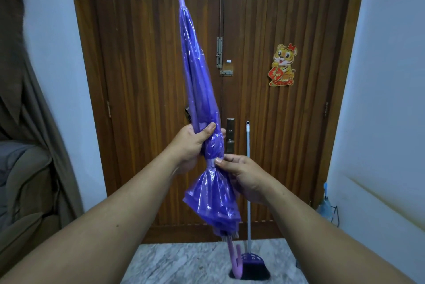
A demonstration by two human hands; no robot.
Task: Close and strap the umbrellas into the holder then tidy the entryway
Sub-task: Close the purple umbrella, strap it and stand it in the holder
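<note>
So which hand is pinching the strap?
The right hand, thumb at the umbrella's cinched waist; the left hand grips the canopy above.

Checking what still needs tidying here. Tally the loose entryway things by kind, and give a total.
Purple umbrella, closed, held by left hand and right hand: 1
Broom leaning against the door: 1
Tiger sticker on the door: 1
Total: 3

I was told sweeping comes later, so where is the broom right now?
The broom stands against the wooden door, low and right of centre, just behind the purple umbrella.
</note>
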